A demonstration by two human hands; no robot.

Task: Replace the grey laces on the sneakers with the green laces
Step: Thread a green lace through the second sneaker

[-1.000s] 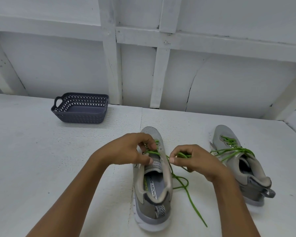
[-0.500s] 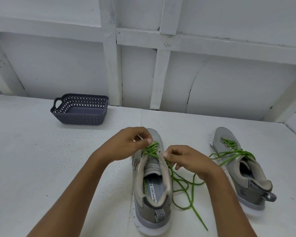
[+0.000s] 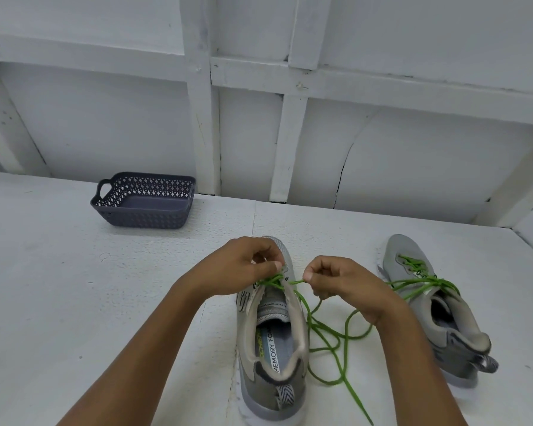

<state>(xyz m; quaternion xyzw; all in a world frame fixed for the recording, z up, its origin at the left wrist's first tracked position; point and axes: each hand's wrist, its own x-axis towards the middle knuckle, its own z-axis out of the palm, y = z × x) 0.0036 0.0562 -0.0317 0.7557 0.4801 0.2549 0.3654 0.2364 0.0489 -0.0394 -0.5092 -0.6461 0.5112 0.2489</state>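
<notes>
A grey sneaker stands in front of me, heel towards me, threaded with a green lace. My left hand pinches the lace over the upper eyelets. My right hand pinches the lace just right of the tongue, and a short stretch runs taut between the two hands. The loose end lies in loops on the table to the sneaker's right. A second grey sneaker with green laces stands farther right. No grey laces are in sight.
A dark grey perforated basket sits at the back left of the white table, near the white panelled wall. The table's right edge runs close behind the second sneaker.
Both hands have shifted up towards the sneaker's toe and pulled a little apart. More lace has come through, and the loose loops on the table to the right have grown.
</notes>
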